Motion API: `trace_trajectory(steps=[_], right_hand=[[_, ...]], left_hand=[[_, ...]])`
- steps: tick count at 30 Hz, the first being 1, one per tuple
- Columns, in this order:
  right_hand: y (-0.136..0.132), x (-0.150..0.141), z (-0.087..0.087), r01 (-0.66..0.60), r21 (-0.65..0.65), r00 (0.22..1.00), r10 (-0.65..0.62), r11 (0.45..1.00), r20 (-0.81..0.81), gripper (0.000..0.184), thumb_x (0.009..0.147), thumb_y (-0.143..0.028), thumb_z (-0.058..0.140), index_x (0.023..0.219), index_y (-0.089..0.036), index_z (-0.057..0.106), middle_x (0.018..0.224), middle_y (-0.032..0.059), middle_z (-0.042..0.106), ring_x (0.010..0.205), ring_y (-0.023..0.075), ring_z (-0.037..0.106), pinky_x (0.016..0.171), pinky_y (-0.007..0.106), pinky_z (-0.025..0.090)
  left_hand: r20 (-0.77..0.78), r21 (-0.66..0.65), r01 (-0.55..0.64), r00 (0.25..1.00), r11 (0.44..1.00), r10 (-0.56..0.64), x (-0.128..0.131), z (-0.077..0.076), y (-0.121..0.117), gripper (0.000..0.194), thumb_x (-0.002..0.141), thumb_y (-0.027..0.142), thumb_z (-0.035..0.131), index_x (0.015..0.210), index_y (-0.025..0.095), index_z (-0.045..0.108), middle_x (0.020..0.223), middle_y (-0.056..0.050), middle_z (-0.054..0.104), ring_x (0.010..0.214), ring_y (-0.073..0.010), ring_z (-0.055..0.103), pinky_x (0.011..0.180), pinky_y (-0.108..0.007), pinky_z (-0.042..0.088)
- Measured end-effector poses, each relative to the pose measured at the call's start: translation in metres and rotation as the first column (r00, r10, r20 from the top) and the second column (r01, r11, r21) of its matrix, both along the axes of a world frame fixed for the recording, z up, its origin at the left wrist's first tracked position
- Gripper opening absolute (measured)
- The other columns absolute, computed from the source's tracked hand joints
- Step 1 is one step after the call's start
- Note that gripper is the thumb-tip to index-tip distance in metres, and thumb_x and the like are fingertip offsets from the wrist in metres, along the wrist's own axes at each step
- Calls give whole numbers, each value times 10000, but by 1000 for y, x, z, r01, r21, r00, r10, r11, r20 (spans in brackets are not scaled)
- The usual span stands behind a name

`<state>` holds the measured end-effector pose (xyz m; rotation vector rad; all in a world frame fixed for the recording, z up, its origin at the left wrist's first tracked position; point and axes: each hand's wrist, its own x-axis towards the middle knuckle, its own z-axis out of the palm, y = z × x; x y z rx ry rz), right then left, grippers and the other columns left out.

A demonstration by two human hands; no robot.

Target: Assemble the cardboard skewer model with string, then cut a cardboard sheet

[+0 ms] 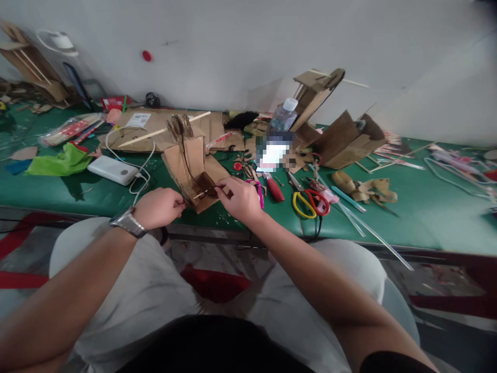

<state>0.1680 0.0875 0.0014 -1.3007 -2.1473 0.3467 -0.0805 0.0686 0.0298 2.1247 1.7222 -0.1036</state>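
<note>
One cardboard model: on the green surface
Left hand: fingertips pinched beside its base, held item unclear
Right hand: pinching a dark cord
Scissors: right of the right hand

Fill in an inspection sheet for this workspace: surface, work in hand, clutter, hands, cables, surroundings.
Surface: green tabletop, small scraps scattered.
Work in hand: cardboard structure, dark cord.
Clutter: power bank, green plastic, bottle, scissors.
Hands: right hand pinches the cord; left hand closed at the structure's lower edge, grip unclear.
Cables: white cable beside the power bank; black cable at the front edge.
Surroundings: grey wall behind.
</note>
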Motion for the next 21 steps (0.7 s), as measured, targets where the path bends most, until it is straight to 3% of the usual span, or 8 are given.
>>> trace_trajectory(steps=[4, 8, 11, 21], right_hand=[[4, 8, 12, 58, -3, 924, -55, 998, -380, 202, 986, -390, 640, 1004, -204, 718, 793, -5, 725, 600, 122, 629, 598, 260, 496], [6, 17, 29, 52, 3, 749, -37, 999, -661, 240, 982, -462, 650, 1017, -225, 656, 861, 0, 743, 529, 96, 608, 487, 246, 494], [2, 25, 41, 30, 63, 687, 25, 998, -727, 221, 980, -453, 679, 990, -237, 630, 864, -3, 753, 499, 87, 598, 453, 239, 500], [-20, 43, 76, 90, 312, 638, 186, 946, -747, 211, 975, -420, 739, 960, -230, 647, 773, -32, 709, 473, 73, 602, 394, 206, 477]], left_hand=[[-11, -9, -6, 1000, 1000, 5, 1, 2, -1, 309, 933, 392, 556, 714, 272, 738, 818, 12, 826, 809, -232, 764, 626, -321, 420], [-33, 2, 6, 999, 1000, -6, 6, 2, -2, 314, 930, 403, 551, 726, 268, 748, 824, -7, 827, 838, -250, 770, 634, -331, 423], [-45, 10, 26, 999, 1000, -26, 10, 0, -3, 301, 927, 383, 551, 728, 258, 739, 817, -21, 823, 847, -261, 763, 640, -337, 425], [48, -4, 19, 999, 1000, -19, 17, -3, -6, 332, 949, 386, 543, 676, 234, 655, 811, -19, 819, 835, -228, 750, 672, -317, 425]])
